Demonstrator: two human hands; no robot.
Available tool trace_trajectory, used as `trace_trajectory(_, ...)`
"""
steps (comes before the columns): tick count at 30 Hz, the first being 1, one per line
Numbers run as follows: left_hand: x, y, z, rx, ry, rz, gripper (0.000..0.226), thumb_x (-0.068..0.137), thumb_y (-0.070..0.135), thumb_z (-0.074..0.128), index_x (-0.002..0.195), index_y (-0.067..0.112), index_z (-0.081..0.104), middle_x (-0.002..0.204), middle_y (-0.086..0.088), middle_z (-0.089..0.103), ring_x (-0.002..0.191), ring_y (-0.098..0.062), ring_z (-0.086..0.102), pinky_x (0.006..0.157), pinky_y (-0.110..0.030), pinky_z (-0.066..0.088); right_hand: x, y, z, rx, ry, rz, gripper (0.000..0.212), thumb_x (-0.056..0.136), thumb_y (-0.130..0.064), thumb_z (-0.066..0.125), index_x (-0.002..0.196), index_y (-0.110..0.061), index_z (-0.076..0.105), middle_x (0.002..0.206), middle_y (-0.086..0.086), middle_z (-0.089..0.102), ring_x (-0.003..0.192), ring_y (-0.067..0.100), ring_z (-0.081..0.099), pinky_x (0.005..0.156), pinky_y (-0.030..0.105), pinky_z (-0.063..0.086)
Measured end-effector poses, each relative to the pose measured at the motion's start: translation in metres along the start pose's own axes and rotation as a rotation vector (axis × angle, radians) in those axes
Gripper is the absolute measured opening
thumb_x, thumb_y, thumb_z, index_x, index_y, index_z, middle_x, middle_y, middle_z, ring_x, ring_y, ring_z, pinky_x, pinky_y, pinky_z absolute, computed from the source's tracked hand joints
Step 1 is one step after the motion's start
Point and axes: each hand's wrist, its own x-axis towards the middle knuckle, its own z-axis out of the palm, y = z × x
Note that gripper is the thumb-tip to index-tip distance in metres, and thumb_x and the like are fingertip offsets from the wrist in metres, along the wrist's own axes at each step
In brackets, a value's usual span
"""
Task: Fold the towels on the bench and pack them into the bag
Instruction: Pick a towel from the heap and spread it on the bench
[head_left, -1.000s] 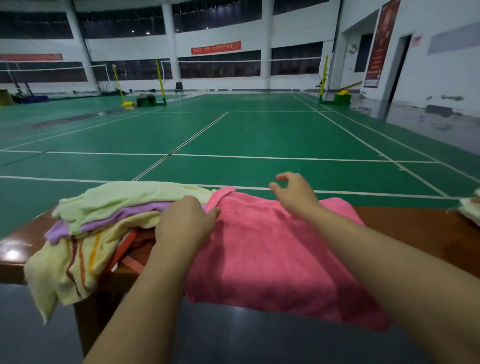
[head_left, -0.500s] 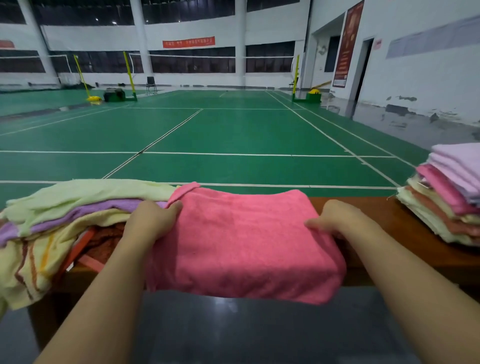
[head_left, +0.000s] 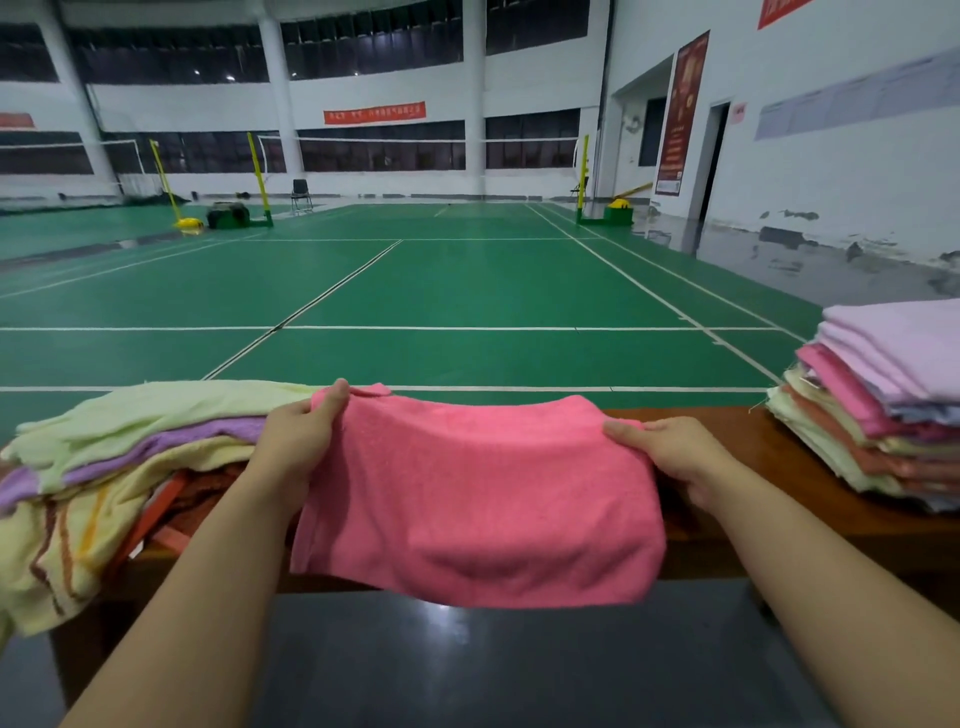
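- Pink towel (head_left: 478, 499): folded, fluffy terry, rectangular, sagging over the wooden bench (head_left: 727, 525).
- Left hand (head_left: 298, 441) pinches its left edge; right hand (head_left: 670, 452) grips its right edge.

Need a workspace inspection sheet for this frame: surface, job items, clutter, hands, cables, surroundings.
Surface: brown wooden bench, glossy.
Job's things: pink towel held up over the bench front; unfolded pile on the left; folded stack on the right; bag not in view.
Clutter: nothing seen.
Grippers: left hand and right hand each grip a top corner of the pink towel.
Cables: nothing seen.
Surroundings: green badminton court, nets, white walls.
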Motion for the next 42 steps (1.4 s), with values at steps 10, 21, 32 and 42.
trace_trajectory(10,-0.001,0.028,0.023,-0.152,0.087,0.356,0.030,0.097,0.052,0.060,0.095,0.025,0.071,0.117,0.000,0.063,0.104,-0.016,0.060,0.092,-0.032,0.049,-0.013,-0.024,-0.023,0.612,0.180,-0.272,0.047,0.067,-0.051,0.084,0.096,-0.015,0.077,0.087,0.001,0.072,0.084,0.018,0.062,0.079,0.038,0.052)
trace_trajectory(21,-0.010,0.052,0.048,-0.011,0.016,0.552,0.014,0.103,0.032,0.056,0.105,0.022,0.065,0.090,0.010,0.066,0.069,0.011,0.056,0.067,-0.017,0.046,-0.013,-0.029,-0.052,0.176,0.181,-0.580,0.058,0.088,-0.031,0.074,0.140,-0.022,0.052,0.121,-0.010,0.066,0.105,0.005,0.066,0.089,0.027,0.057)
trace_trajectory(32,0.007,-0.006,0.080,0.581,-0.337,0.211,0.036,0.096,0.026,0.066,0.128,0.010,0.059,0.124,-0.008,0.066,0.115,-0.027,0.062,0.100,-0.036,0.046,0.017,0.021,-0.068,-0.535,0.085,-0.185,0.077,0.082,-0.028,0.083,0.146,-0.014,0.044,0.146,0.009,0.054,0.124,0.025,0.057,0.104,0.040,0.047)
trace_trajectory(42,-0.041,0.045,0.097,1.039,-0.326,0.314,0.042,0.098,0.046,0.055,0.107,0.008,0.070,0.104,-0.015,0.071,0.094,-0.032,0.067,0.084,-0.035,0.053,0.010,-0.006,-0.027,-0.722,-0.005,-0.503,0.027,0.098,-0.045,0.058,0.122,-0.032,0.060,0.132,-0.011,0.059,0.122,0.012,0.055,0.110,0.045,0.042)
